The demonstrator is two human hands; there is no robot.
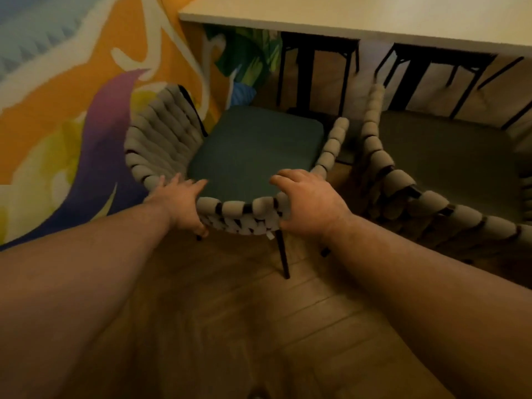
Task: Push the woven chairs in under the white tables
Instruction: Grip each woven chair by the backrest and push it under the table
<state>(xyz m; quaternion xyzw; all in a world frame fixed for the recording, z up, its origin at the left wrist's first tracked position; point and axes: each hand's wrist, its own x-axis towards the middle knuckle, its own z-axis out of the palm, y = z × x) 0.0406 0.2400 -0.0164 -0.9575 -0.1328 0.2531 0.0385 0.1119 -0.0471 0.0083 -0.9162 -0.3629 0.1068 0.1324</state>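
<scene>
Head view, looking down along two bare forearms. Left hand (180, 203) clasped on the back rim of the woven chair (161, 133), fingers laid over the top towards the seat, thumb tucked beneath on the outer side. Right hand (308, 203) clamped on the same rim further right, fingers curled over the top, thumb pressed against the outer weave. Between the two hands, a short stretch of bare rim. Chair directly ahead of the hands, back towards the person, open front towards the white worktop (374, 15); seat in plain sight, short of the worktop's near edge. Just beside it on the right, a second woven chair (403, 185), the two arm rims near each other but apart, facing the same worktop.

Below the weave near the right hand, a small pale tag (269, 235), too blurred for reading.

Thick, puffy grey-beige bands wrapped round a dark frame, forming a rounded tub-shaped back and arms. Flat dark-green seat cushion (256, 151) with rounded corners. Thin black chair leg (283, 254), slightly splayed. Smooth, flat-edged worktop slab on black metal legs (305, 73). Wooden plank floor (230, 312) with visible seams. On the left, a painted wall (72, 96) in orange, purple, yellow, blue and green swirls.
</scene>
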